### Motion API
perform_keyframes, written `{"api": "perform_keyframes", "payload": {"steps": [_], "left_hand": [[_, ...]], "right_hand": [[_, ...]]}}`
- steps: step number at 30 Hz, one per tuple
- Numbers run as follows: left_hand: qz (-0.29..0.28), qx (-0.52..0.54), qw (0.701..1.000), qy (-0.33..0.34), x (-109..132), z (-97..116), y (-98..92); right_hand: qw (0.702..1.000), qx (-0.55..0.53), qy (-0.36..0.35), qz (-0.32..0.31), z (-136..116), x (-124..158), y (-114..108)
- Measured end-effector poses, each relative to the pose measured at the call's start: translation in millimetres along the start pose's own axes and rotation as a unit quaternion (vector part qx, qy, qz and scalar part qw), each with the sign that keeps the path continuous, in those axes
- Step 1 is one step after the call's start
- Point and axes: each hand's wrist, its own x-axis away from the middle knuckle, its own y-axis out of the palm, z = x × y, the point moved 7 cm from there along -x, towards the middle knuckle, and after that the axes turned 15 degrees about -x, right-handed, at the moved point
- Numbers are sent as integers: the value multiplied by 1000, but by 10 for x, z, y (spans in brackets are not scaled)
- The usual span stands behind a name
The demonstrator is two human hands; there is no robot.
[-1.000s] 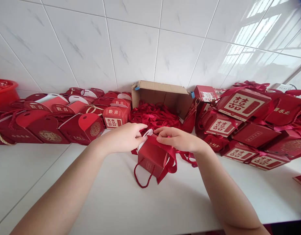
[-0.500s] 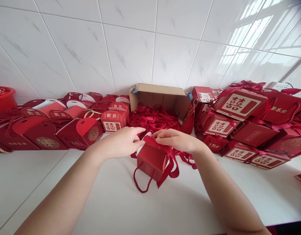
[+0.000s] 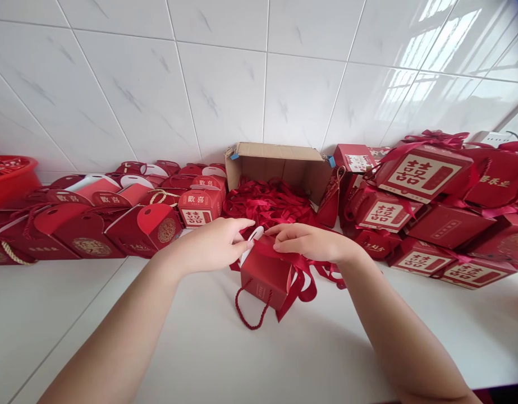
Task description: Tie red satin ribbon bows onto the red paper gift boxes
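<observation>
A small red gift box (image 3: 265,275) with a twisted cord handle (image 3: 253,325) stands tilted on the white counter. My left hand (image 3: 216,244) is at its upper left, thumb and fingers closed around the edge by the white-lined flap (image 3: 253,235). My right hand (image 3: 311,241) pinches a red ribbon (image 3: 265,247) over the box's top; its fingertips are partly hidden. Loose ribbon ends (image 3: 308,286) hang down the box's right side.
Behind the box, an open cardboard carton (image 3: 279,150) lies against the tiled wall, spilling a heap of red ribbons (image 3: 267,199). Unribboned gift boxes (image 3: 128,230) line the left, beside a red basin (image 3: 14,179). Ribbon-tied boxes (image 3: 422,168) are stacked at right.
The red strip over the box's top looks less flat and spreads nearer my left thumb. Both hands stay close to the box, and the whole view has shifted slightly.
</observation>
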Motion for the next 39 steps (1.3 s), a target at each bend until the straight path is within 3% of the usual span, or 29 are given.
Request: {"api": "perform_keyframes", "payload": {"steps": [20,39], "left_hand": [[-8,13,1000,-7,8,-6,-3],[18,14,1000,6,18,32,-58]], "right_hand": [[998,-59,37,2,27,27,-20],[996,-86,20,6,83,-21,-57]]}}
